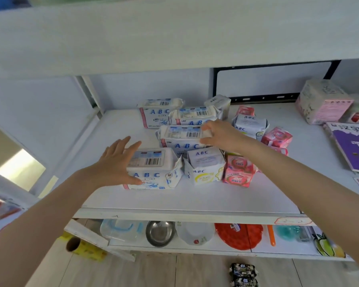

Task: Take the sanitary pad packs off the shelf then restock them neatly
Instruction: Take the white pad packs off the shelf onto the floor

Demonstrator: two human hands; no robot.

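Several white ABC sanitary pad packs and pink packs lie in a cluster on the white shelf. My left hand is spread against the left end of the nearest white ABC pack, thumb under its front edge, fingers straight over its top. My right hand pinches the right end of a second ABC pack one row behind. Two more ABC packs stand at the back. A small yellow-print ABC pack and a pink pack sit at the front right.
A pink and white bundle and a purple book lie at the shelf's right end. The upper shelf board overhangs closely. Below are a steel bowl, a red plate, a white bowl and plastic lids. A yellow film roll lies lower left.
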